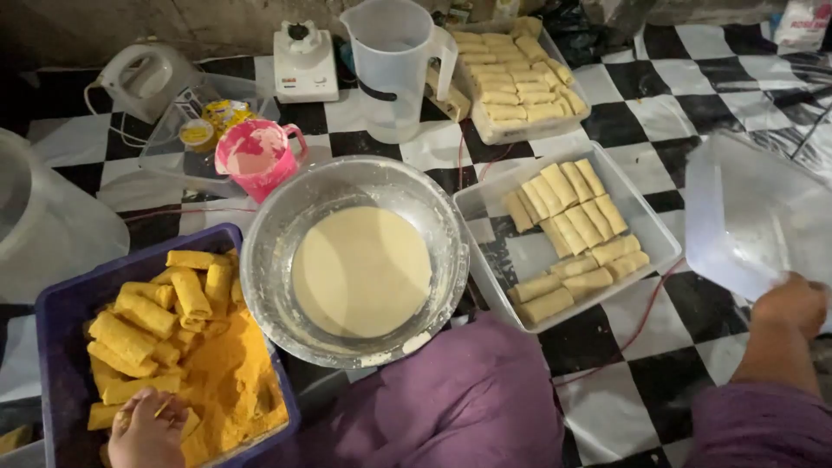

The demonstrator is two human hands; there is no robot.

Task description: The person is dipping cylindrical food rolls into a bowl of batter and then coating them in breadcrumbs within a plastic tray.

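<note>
- left hand (146, 429) fingers curl on a crumbed roll (121, 414) in blue tub (61, 316); soft, crumbly, grip mid-length
- right hand (790, 303) pinches clear lid (750, 212) edge; light, flexible, slippery

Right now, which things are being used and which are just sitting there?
In use: left hand in blue crumb tub with coated rolls; right hand holding clear lid; batter bowl; tray of plain rolls.
Lying about: hand mixer, blender base, clear jug, pink cup.

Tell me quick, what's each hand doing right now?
Left hand: closed on a breadcrumbed roll in the dark blue plastic tub.
Right hand: closed on the rim of a clear plastic container, held tilted.
</note>
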